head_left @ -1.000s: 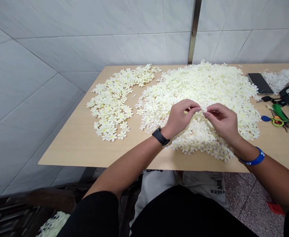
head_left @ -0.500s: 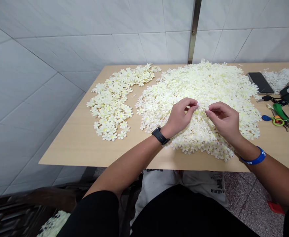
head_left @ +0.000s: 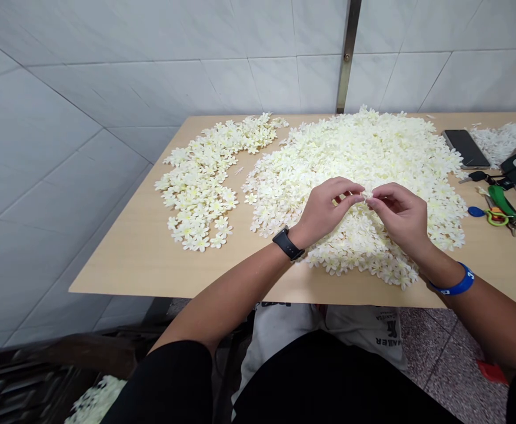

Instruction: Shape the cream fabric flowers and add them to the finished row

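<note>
Between our left hand [head_left: 328, 206] and our right hand [head_left: 401, 217] we have a small white piece [head_left: 367, 195], mostly covered and too tiny for us to make out its shape, over the middle of a broad heap of flowers [head_left: 363, 147] with creamy petals and pale yellow centres. We bring both forearms in low across the worktop's [head_left: 138, 271] near edge and angle them inward, thumbs and forefingers nearly meeting, each grip drawn to a narrow pinch on the piece, the other fingers curled.
</note>
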Tool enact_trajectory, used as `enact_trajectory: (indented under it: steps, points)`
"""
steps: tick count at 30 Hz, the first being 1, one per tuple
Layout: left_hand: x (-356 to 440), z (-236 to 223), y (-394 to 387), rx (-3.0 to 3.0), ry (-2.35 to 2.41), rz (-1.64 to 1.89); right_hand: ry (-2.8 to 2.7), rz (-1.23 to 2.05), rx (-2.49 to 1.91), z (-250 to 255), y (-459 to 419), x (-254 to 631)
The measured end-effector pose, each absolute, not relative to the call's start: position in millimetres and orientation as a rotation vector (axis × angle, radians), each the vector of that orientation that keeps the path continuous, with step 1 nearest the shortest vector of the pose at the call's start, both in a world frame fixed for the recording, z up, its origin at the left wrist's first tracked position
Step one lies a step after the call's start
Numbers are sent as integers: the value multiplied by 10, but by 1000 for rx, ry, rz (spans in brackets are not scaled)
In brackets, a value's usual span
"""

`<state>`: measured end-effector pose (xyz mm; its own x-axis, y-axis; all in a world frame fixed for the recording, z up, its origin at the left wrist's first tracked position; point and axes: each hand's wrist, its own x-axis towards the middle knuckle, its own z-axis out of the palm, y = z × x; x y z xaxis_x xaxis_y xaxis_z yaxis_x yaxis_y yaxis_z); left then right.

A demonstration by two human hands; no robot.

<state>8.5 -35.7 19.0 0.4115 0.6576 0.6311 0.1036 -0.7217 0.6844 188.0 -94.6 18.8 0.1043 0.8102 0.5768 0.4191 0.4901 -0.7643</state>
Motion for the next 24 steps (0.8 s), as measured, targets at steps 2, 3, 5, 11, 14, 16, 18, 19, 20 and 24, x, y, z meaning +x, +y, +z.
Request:
enact_trajectory:
  steps: [2,3,5,11,14,16,18,19,20,24]
  points:
    - [94,185,-363,2105,651,1339,-1527,407,-1111,195,-954,1866]
    - [96,181,-363,2093,662,1361,-1529,406,-1111,200,-958,1858]
    - [96,174,-361,2070,685,1383,-1531,402,-1112,210,-965,1848]
    - [89,181,-355,2065,687,1385,-1552,378,-1102,200,-959,1860]
    - [88,192,-362,2066,681,1390,-1548,396,-1089,179,-946,1871]
    - [86,199,-369,2064,698,1376,-1544,405,-1086,173,-942,1873]
    - [84,205,-374,2061,720,1357,-1537,406,-1098,175,-943,1871]
    - [83,206,-375,2057,727,1352,-1535,407,-1108,178,-944,1870]
    - [83,206,-375,2048,732,1349,-1532,409,-1117,182,-946,1868]
    - [98,187,-366,1884,716,1260,-1513,415,-1133,190,-948,1864]
